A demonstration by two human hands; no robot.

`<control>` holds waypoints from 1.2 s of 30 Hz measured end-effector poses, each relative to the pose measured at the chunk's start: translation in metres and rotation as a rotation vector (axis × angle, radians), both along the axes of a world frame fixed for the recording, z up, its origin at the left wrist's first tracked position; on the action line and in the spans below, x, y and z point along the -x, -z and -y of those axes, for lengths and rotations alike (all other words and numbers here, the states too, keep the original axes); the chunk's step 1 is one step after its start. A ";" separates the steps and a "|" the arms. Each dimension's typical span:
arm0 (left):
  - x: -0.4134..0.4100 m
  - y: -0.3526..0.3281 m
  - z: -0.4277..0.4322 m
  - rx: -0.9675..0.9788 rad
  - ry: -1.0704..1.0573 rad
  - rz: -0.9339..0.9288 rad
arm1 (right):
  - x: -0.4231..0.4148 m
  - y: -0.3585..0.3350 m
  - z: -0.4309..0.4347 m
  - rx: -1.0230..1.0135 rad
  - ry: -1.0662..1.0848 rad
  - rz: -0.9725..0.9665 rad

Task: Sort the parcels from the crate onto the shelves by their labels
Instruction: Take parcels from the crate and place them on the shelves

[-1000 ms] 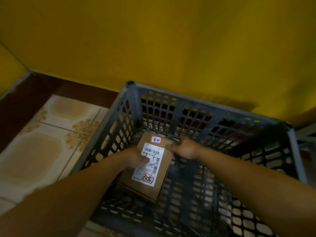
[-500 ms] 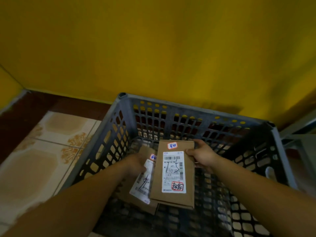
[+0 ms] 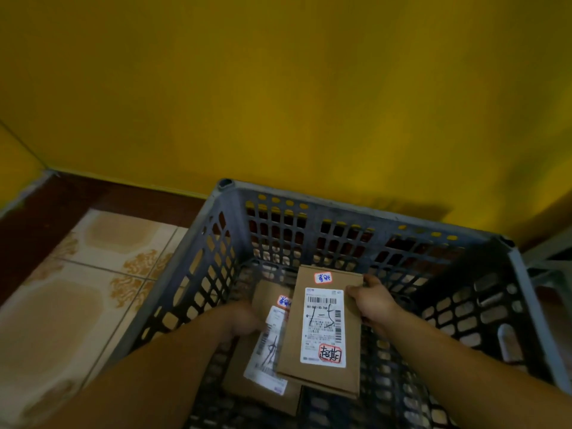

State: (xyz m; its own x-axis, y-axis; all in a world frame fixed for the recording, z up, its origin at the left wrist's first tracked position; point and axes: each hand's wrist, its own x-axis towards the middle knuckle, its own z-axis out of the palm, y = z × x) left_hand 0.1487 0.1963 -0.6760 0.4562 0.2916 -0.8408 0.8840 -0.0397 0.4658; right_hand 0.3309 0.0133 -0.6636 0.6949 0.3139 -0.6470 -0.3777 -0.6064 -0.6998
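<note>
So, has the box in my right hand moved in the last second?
Yes. The box lifted off the second box and shifted right, from the left wall of the crate toward its middle, gripped by the right hand.

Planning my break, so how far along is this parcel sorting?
Mostly done, it seems: the grey crate shows only two cardboard parcels. In hand: the right hand grips the upper parcel marked 1-5, and the left hand holds the lower parcel. Left: both are inside the crate, not yet shelved; no shelf is clearly in view.
</note>
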 end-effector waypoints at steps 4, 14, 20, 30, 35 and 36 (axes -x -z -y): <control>-0.004 0.005 0.006 0.039 -0.112 -0.049 | -0.004 0.004 0.000 0.019 0.003 -0.001; -0.012 0.005 0.012 0.145 -0.217 0.013 | 0.006 0.007 0.001 0.070 -0.042 -0.036; -0.013 -0.006 0.018 0.214 -0.277 0.058 | 0.022 0.014 -0.006 0.043 -0.068 -0.091; -0.012 -0.013 0.010 0.082 -0.425 0.159 | 0.022 0.000 -0.009 -0.053 -0.037 -0.067; -0.019 -0.027 0.011 -0.019 -0.477 0.279 | 0.011 -0.014 -0.011 -0.125 0.024 0.068; -0.020 -0.033 0.009 -0.071 -0.480 0.317 | 0.010 -0.022 -0.013 -0.127 0.022 0.098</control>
State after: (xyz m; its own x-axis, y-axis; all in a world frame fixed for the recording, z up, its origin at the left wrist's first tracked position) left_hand 0.1690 0.1871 -0.6431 0.4851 0.5789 -0.6554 0.6287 0.2900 0.7215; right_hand 0.3212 0.0262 -0.6416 0.7603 0.3731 -0.5317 -0.3157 -0.5031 -0.8045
